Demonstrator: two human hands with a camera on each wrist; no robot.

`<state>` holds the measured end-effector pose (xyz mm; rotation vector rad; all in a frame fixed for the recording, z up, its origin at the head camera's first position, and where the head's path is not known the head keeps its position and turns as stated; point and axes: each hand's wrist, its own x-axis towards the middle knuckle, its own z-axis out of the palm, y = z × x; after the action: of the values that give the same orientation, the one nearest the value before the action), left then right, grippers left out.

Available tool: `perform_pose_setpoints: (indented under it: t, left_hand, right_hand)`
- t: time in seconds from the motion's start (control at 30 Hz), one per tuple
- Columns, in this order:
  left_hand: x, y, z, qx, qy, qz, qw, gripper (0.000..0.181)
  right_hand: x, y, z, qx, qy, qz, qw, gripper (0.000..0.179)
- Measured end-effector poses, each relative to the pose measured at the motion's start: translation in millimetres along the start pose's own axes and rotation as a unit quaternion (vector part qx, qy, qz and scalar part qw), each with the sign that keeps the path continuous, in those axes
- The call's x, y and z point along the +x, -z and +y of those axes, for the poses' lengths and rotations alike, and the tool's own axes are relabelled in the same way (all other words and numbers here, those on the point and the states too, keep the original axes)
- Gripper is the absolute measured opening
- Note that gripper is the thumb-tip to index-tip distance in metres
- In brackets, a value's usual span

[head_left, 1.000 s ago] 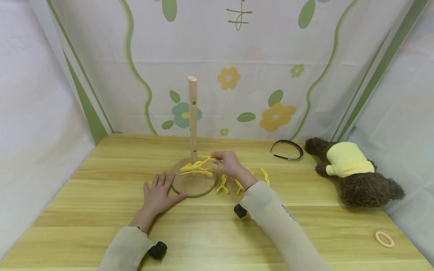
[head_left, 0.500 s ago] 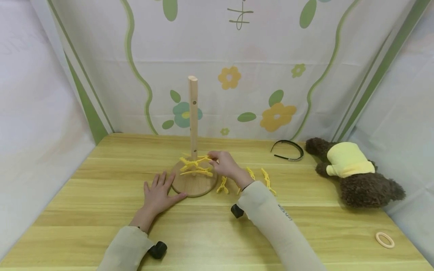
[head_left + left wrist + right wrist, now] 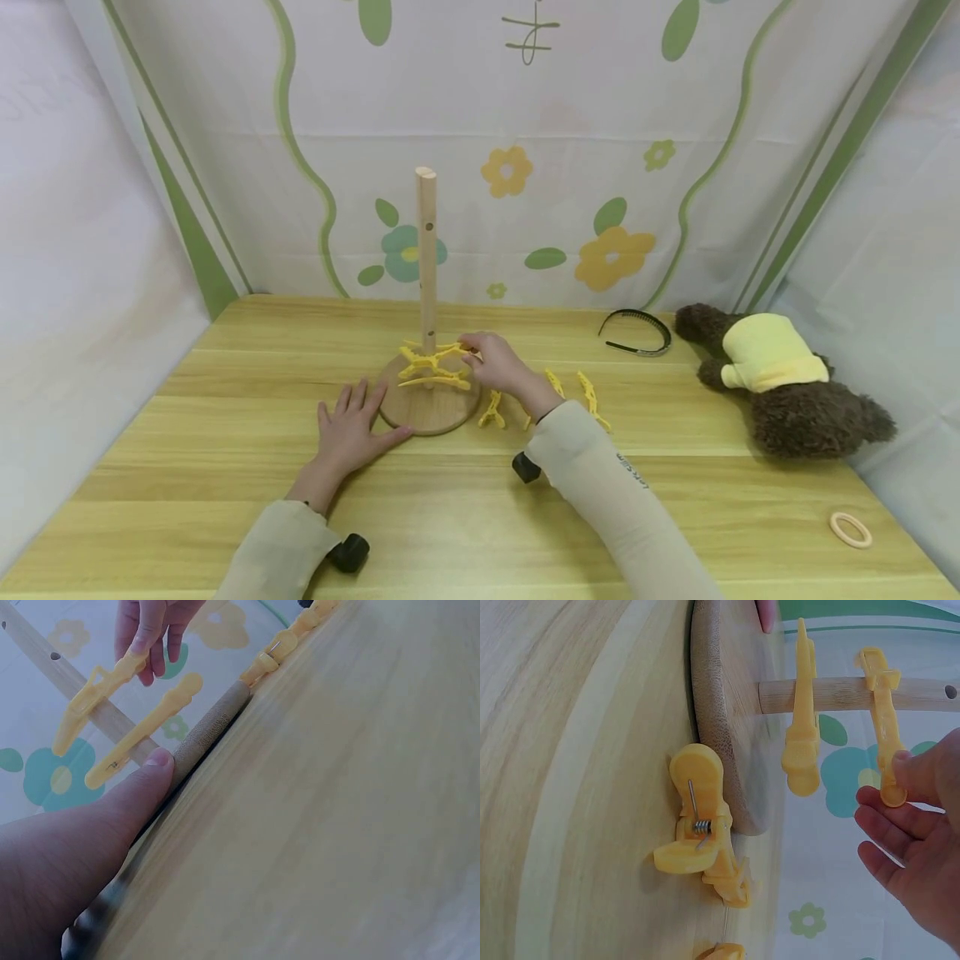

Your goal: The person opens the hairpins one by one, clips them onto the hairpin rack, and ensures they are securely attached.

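My right hand [image 3: 497, 364] pinches one end of a yellow hair clip [image 3: 452, 353] between thumb and fingers. That clip lies across the lower part of an upright wooden post [image 3: 427, 258]; in the right wrist view, the held hair clip [image 3: 886, 724] overlaps the post. Just below it, a second yellow hair clip [image 3: 431, 382] sits on the post, near the round wooden base [image 3: 427, 417]. With fingers spread, my left hand [image 3: 351, 437] rests on the table at the base's left side. Its thumb [image 3: 154, 769] touches the base's rim in the left wrist view.
Several loose yellow hair clips, among them one clip [image 3: 492, 411] by the base and another clip [image 3: 591, 400] farther right, lie on the wooden table [image 3: 465, 525]. A black headband [image 3: 637, 333], a brown plush toy [image 3: 795, 408] in yellow and a pale ring [image 3: 851, 530] lie to the right.
My right hand has shifted slightly left, and the held hair clip now spreads across the post instead of slanting down to the left. My left hand has stayed put.
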<state>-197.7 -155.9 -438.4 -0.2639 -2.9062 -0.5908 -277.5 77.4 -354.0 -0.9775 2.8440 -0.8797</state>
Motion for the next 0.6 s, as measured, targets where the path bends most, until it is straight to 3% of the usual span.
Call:
perform_pose_setpoints:
  t: [0.17, 0.33, 0.43, 0.6]
  left_hand:
    - [0.3, -1.1, -1.5, 0.002, 0.001, 0.0, 1.0, 0.092]
    - [-0.2, -1.9, -1.1, -0.001, -0.002, 0.004, 1.0, 0.091]
    - [-0.1, -2.7, -0.9, -0.002, -0.003, 0.005, 1.0, 0.09]
    - [-0.1, -3.0, -2.6, 0.0, -0.004, 0.007, 1.0, 0.091]
  right_hand:
    - [-2.0, 2, -1, 0.028, -0.019, 0.001, 0.9994, 0.039]
    - [-11.2, 16, 3, 0.065, -0.005, 0.053, 0.9964, 0.045]
    - [-23.9, 31, 8, 0.068, 0.004, 0.085, 0.9941, 0.047]
    - [-54.4, 55, 20, 0.061, -0.021, 0.107, 0.9921, 0.054]
